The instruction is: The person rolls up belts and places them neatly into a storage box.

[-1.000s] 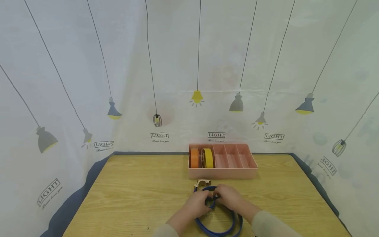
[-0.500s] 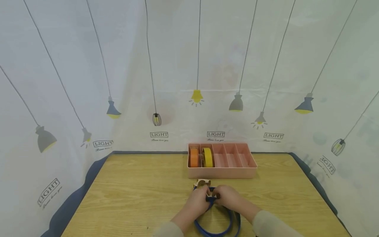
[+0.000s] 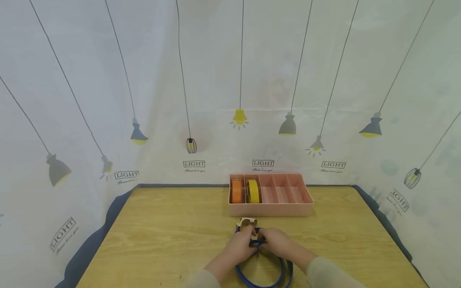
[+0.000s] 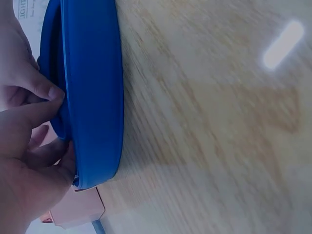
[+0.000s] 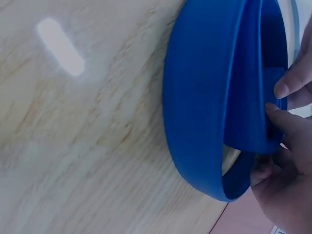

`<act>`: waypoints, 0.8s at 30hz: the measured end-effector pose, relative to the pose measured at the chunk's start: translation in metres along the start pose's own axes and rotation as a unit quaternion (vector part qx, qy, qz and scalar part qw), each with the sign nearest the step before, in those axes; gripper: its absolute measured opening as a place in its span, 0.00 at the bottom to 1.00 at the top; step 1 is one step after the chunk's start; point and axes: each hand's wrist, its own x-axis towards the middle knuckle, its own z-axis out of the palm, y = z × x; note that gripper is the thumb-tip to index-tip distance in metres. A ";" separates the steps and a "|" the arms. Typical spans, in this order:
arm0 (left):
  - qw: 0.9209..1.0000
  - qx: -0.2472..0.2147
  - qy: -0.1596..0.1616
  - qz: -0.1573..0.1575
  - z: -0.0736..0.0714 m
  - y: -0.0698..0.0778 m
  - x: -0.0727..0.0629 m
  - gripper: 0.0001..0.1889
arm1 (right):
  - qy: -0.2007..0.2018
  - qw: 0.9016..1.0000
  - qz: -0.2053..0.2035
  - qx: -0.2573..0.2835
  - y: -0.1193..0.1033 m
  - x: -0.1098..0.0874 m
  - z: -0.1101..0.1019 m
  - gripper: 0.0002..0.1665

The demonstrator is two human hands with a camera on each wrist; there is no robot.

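Observation:
A blue belt [image 3: 282, 267] stands on its edge on the wooden table, curved into loose loops. Its metal buckle [image 3: 248, 221] lies just beyond the fingers. My left hand [image 3: 240, 245] pinches the inner turn of the belt from the left. From the right, my right hand [image 3: 278, 242] pinches the same inner turn, its fingertips close to the left ones. The right wrist view shows both thumbs on the small inner coil, with a wide outer loop of the belt [image 5: 197, 92] around it. Some fingers are hidden behind the strap.
Behind the hands stands a pink divided box [image 3: 270, 210]. Its two left compartments hold a rolled orange belt [image 3: 236, 192] and a rolled yellow belt [image 3: 253, 191]. A wall sheet printed with lamps [image 3: 239, 117] rises behind the wooden table [image 3: 162, 232].
My left hand has shifted slightly forward along the strap, toward the buckle. Both hands keep working the inner turn, and the outer loops have drawn in a little on the right.

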 end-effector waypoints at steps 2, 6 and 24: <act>1.000 -0.004 -0.003 0.006 -0.001 0.000 -0.001 0.21 | 0.005 0.999 0.002 0.032 -0.001 -0.002 -0.002 0.10; 1.000 -0.015 0.008 0.024 -0.005 0.001 -0.003 0.20 | 0.023 0.996 -0.005 0.085 -0.002 -0.003 -0.007 0.11; 0.986 -0.134 0.101 -0.004 -0.040 0.009 -0.004 0.30 | 0.041 0.921 -0.025 0.388 -0.020 0.001 -0.032 0.25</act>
